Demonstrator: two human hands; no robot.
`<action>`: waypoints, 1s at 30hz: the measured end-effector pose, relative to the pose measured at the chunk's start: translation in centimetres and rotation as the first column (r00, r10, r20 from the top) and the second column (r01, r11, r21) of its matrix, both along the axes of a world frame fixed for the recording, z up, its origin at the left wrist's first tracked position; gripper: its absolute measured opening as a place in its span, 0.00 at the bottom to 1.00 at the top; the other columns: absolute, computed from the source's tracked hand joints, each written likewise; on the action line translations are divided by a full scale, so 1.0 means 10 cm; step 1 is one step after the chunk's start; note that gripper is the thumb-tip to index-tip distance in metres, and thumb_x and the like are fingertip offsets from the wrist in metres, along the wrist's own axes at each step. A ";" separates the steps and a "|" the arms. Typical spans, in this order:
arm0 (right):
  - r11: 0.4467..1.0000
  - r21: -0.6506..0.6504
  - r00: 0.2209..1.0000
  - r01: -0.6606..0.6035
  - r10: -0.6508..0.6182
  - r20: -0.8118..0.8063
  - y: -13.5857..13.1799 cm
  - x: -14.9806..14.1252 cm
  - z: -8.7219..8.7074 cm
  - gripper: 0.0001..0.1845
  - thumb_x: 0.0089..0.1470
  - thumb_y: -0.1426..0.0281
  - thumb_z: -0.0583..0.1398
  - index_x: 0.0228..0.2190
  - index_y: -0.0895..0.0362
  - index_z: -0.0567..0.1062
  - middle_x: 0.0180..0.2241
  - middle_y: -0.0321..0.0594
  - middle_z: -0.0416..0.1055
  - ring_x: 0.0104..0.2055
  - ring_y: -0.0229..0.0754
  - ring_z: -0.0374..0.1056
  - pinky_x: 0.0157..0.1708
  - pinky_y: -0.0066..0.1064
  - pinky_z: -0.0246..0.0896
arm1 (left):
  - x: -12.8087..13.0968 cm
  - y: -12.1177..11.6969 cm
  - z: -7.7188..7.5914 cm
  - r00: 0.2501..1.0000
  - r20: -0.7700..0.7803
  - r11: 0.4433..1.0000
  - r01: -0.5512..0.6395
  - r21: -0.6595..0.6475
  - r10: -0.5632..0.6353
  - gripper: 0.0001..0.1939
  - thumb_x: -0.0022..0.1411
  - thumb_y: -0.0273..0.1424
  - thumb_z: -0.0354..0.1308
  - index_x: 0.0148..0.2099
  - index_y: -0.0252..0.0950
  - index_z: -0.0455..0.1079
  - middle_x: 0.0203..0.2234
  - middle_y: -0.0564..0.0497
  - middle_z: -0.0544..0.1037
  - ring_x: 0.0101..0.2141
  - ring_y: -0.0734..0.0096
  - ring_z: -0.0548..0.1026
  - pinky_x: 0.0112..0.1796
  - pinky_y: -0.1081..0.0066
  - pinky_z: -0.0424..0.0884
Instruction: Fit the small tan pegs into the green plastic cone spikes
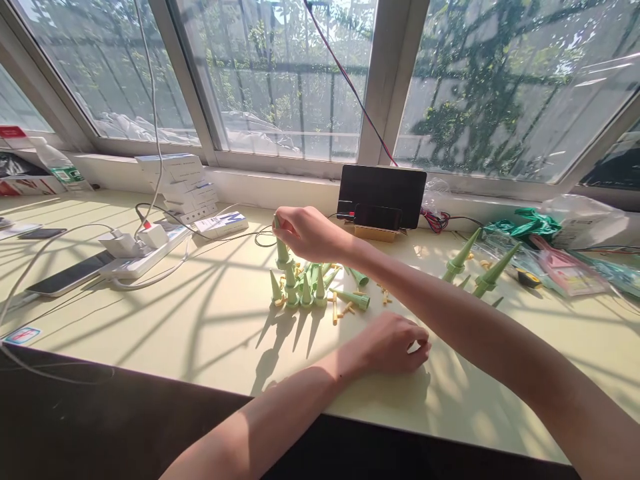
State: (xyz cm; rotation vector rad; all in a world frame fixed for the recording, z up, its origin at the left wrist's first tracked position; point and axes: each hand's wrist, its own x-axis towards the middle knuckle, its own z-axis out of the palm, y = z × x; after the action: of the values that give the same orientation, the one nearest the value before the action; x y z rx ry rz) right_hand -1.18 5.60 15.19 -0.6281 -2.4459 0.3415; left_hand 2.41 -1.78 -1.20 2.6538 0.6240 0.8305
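Note:
Over the table, my right hand [313, 233] reaches across from the right, its fingers closed on a green plastic cone [283, 257]. That cone stands upright on another green cone piece [291, 287] at the end of the cluster. Close by are several upright green cones [307, 293] and a cone lying on its side [353, 298]. Small yellow T-shaped pieces [335, 310] lie scattered around them. Crossing under the right arm, my left hand [395, 343] rests low over the table with curled fingers; whatever its fingertips hold, if anything, is hidden.
A dark tablet [383, 193] leans by the window with a phone [377, 217] before it. More green cones [457, 260] stand at right, near plastic bags [575, 220]. At left are a power strip [145, 257], cables, another phone [73, 273] and stacked white boxes [177, 183].

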 end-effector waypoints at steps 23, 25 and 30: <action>0.999 0.049 0.998 0.017 -0.014 -0.056 -0.01 -0.03 0.08 0.15 0.63 0.75 0.56 0.25 0.54 0.62 0.23 0.35 0.64 0.27 0.39 0.59 0.30 0.32 0.52 | 0.00 -0.01 0.02 1.000 -0.006 1.000 0.003 -0.007 -0.003 0.11 0.60 0.26 0.54 0.25 0.35 0.68 0.20 0.52 0.72 0.23 0.74 0.68 0.29 0.70 0.61; 0.998 0.060 0.997 0.027 -0.023 -0.069 -0.02 -0.03 0.09 0.15 0.64 0.74 0.56 0.25 0.54 0.62 0.23 0.34 0.64 0.27 0.39 0.59 0.30 0.32 0.51 | 0.01 -0.01 0.01 1.000 0.008 1.000 0.006 0.002 -0.006 0.11 0.60 0.26 0.54 0.24 0.36 0.66 0.19 0.53 0.70 0.22 0.75 0.66 0.28 0.70 0.60; 0.998 0.038 0.996 0.052 -0.049 -0.075 -0.03 -0.01 0.13 0.15 0.64 0.74 0.56 0.25 0.54 0.62 0.24 0.35 0.65 0.28 0.39 0.59 0.31 0.32 0.51 | 0.01 0.00 -0.01 1.000 0.020 1.000 0.001 0.025 -0.001 0.12 0.60 0.26 0.53 0.24 0.36 0.63 0.18 0.54 0.69 0.21 0.76 0.63 0.27 0.70 0.58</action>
State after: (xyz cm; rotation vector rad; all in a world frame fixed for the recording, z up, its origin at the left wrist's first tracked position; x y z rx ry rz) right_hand -1.24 5.29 16.44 -0.6481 -2.3563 0.2900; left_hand 2.56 -1.82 -1.30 2.6652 0.6110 0.8688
